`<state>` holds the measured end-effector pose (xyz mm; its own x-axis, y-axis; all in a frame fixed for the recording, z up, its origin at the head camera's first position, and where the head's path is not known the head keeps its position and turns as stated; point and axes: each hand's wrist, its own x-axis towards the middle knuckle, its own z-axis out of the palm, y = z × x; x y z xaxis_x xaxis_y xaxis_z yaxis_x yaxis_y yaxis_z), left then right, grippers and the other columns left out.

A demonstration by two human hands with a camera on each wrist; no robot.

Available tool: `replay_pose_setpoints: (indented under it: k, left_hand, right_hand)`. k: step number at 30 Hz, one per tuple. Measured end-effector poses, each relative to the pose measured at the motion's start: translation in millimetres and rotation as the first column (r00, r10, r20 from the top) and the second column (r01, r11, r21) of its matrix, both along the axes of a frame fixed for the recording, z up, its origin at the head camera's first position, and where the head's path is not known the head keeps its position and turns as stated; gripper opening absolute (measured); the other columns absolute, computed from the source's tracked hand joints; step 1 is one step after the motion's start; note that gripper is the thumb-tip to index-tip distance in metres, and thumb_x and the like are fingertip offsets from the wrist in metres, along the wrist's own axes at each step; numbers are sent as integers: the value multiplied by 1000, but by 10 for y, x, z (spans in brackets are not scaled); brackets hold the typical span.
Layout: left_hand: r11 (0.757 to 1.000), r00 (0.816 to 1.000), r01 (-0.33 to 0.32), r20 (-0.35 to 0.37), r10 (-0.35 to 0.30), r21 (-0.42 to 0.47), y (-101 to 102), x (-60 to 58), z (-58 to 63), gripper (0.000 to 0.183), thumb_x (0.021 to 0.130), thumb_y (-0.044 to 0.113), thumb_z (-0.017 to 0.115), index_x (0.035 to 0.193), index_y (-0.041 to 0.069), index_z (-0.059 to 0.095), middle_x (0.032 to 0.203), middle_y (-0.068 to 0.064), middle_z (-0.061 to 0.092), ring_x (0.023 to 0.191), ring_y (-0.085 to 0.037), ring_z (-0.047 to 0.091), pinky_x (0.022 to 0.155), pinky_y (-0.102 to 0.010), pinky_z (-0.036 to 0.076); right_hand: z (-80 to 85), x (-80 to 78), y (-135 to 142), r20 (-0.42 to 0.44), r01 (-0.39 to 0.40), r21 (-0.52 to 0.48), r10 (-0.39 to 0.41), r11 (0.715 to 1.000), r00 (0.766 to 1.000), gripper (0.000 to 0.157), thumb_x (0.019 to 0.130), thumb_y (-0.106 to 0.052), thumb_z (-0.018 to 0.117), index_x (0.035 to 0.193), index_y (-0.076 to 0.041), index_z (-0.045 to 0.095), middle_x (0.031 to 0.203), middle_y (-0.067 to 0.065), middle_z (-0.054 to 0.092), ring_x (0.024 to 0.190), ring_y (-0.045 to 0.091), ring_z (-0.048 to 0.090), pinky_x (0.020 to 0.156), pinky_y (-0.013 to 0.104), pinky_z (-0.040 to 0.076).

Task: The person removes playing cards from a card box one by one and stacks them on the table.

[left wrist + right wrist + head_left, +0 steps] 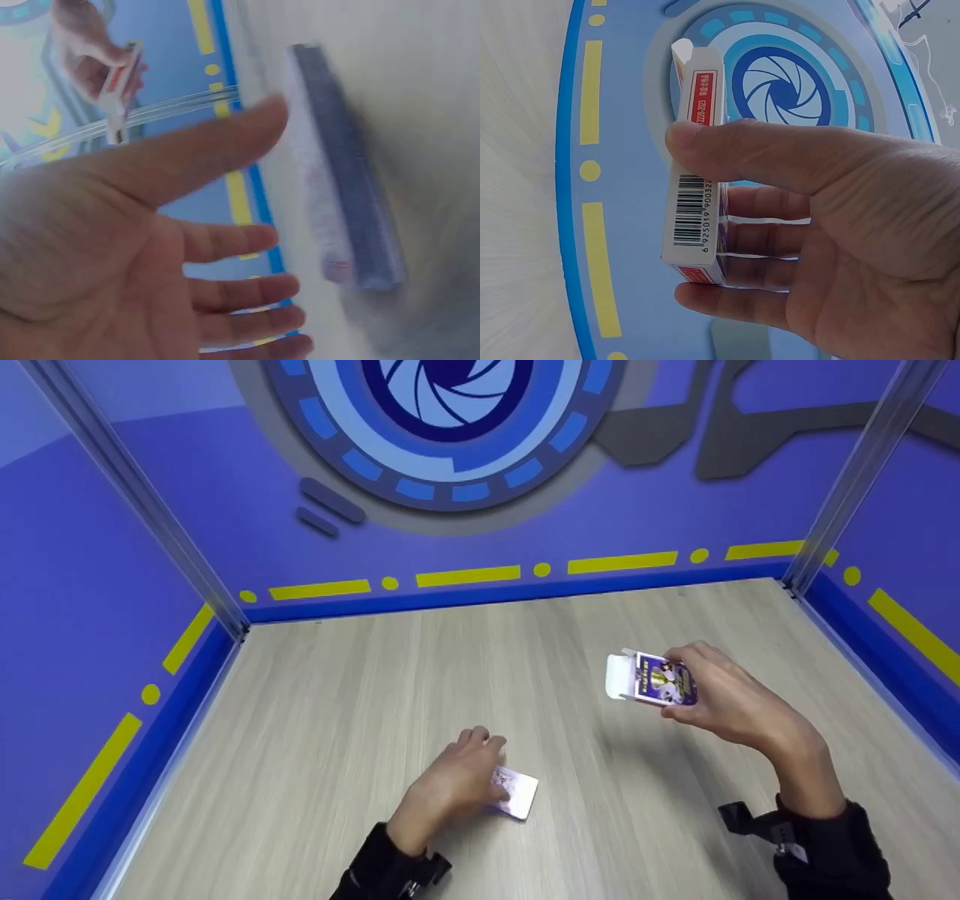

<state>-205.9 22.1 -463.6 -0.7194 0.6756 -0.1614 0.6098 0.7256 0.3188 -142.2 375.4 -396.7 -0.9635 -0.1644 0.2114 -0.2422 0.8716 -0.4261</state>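
Note:
Held well above the table, a small purple-and-white playing-card box [664, 680] is gripped by my right hand [739, 697]. Its white end flap stands open, pointing left. In the right wrist view the thumb presses the box's narrow side [694, 210], which carries a barcode and a red strip, while fingers wrap behind. A stack of playing cards [517, 793] lies on the table, partly covered by my left hand [457, 776]. The left wrist view shows that hand's thumb and fingers spread beside the blurred card stack [341, 172], with a gap around it.
The pale wood-grain tabletop [360, 682] is bounded by blue-purple printed panels at the left, back [202, 502] and right. Metal posts [847, 472] stand at the back corners. Black wrist straps with cameras [829, 840] sit on both wrists.

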Motion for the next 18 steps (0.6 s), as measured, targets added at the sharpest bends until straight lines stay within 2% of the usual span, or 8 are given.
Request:
replay_pose_setpoints:
  k: [3,5,6,8,10,12,15,18]
  left_hand:
    - [985,996,-34,-72,47,169,18,12,115,53,91,26,80,136,4,63,132,-13,62,124,-29,58,101,-43,51]
    - [942,991,-34,-111,76,334,53,57,203,39,95,22,76,129,6,67,126,-9,67,118,-25,63,96,-40,54]
    - [907,989,-29,-122,88,420,75,89,242,33,96,20,75,126,7,69,122,-8,68,115,-23,65,93,-38,55]
    - [822,987,-12,-125,101,570,126,162,306,22,97,14,73,118,8,71,114,-5,71,107,-18,67,88,-36,57]
    - [736,988,9,-118,97,677,175,246,344,14,98,10,71,112,7,72,108,-5,72,100,-14,67,83,-32,58]
    - [661,991,23,-103,84,750,221,327,359,9,98,6,70,107,7,72,102,-3,71,94,-10,67,79,-29,58]
    - [576,994,39,-93,63,817,284,444,384,5,97,4,70,101,8,71,98,0,70,89,-6,66,75,-23,57]
    - [509,993,61,-102,53,858,349,546,407,6,96,4,72,97,9,70,94,3,69,85,-5,65,72,-20,56]
  right_hand:
    - [35,20,-16,-1,3,0,-3,1000,1000,65,79,-13,89,132,5,56,124,22,59,103,30,57,83,47,51]
    - [67,47,-39,-5,2,4,-2,1000,1000,64,79,-13,89,131,5,56,123,20,60,102,29,56,82,47,51]
    - [83,62,-57,-4,-2,8,2,1000,1000,64,79,-13,89,131,5,56,122,20,60,102,28,56,82,46,51]
    - [123,96,-103,-7,-11,19,11,1000,1000,64,79,-13,89,131,4,56,120,18,61,100,27,57,81,45,51]
    - [162,137,-161,-13,-29,32,29,999,999,64,78,-13,89,130,3,56,117,16,62,98,25,57,79,43,52]
    - [206,191,-225,-13,-50,47,51,998,999,64,78,-13,90,130,2,56,114,13,62,95,22,57,77,41,52]
    - [266,291,-319,-5,-82,63,83,995,997,62,77,-15,90,127,-1,57,109,7,62,91,17,56,74,36,52]
    - [314,395,-398,21,-107,75,106,991,994,62,76,-17,92,127,-3,58,109,3,62,89,14,56,72,33,51]
